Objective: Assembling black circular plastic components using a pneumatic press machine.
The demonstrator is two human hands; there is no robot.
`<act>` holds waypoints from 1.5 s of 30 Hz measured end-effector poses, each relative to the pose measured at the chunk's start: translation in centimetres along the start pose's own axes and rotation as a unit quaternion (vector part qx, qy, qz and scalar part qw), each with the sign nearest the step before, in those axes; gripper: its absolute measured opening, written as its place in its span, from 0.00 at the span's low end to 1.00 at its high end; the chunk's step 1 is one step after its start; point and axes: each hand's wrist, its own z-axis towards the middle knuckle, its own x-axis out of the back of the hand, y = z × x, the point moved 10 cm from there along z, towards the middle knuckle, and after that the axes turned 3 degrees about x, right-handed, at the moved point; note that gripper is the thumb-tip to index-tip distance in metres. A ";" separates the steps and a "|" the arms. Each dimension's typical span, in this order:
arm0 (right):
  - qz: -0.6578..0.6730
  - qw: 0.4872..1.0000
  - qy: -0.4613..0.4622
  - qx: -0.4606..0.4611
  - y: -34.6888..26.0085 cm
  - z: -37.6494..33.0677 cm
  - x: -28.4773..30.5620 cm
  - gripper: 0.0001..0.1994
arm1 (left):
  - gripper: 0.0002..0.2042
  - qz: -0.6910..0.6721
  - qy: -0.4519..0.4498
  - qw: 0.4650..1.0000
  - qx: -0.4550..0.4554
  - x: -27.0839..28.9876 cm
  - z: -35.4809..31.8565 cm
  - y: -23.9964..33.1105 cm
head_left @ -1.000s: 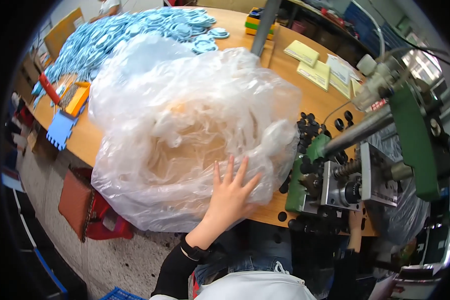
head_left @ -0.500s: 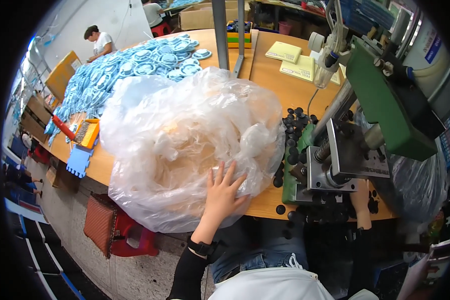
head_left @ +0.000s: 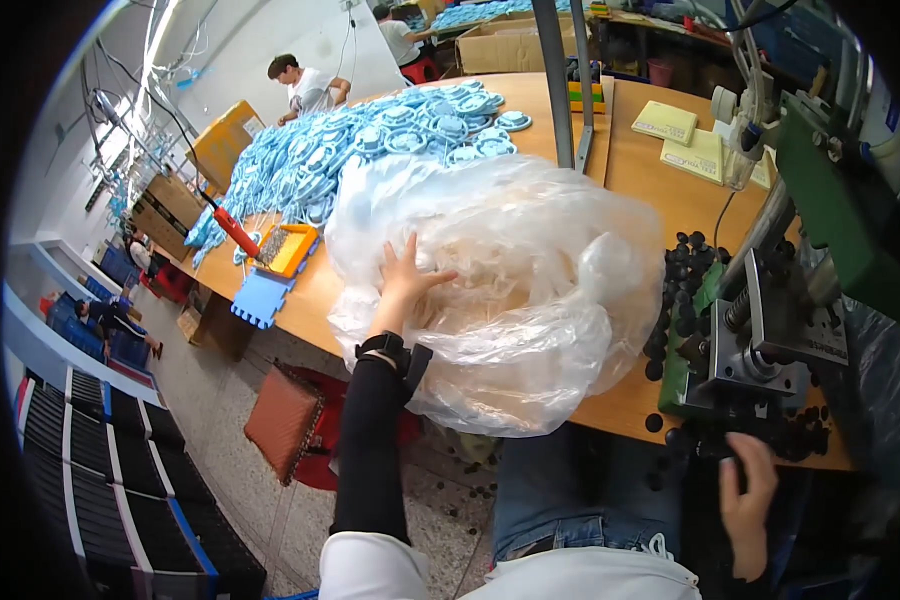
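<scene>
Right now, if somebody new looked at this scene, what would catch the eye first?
First comes the big crumpled clear plastic bag filling the middle of the wooden table, with the left hand pressed flat on its left side. Behind it, a heap of light blue round parts covers the far left of the table. At the right edge stands a green and grey machine, with small black pieces scattered beside it.
</scene>
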 end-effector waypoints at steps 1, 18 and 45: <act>0.066 0.998 -0.022 0.010 -2.4 1.3 -1.8 0.15 | 0.38 -0.019 -0.029 0.999 0.014 -2.0 1.0 -1.5; 0.217 0.953 -0.026 -0.212 4.0 22.6 -28.2 0.30 | 0.26 -0.457 0.188 0.869 0.027 9.6 -0.9 -4.9; 0.071 0.954 -0.010 0.292 -14.3 5.4 -16.2 0.18 | 0.19 -0.473 0.103 0.874 0.050 20.9 -27.1 -1.0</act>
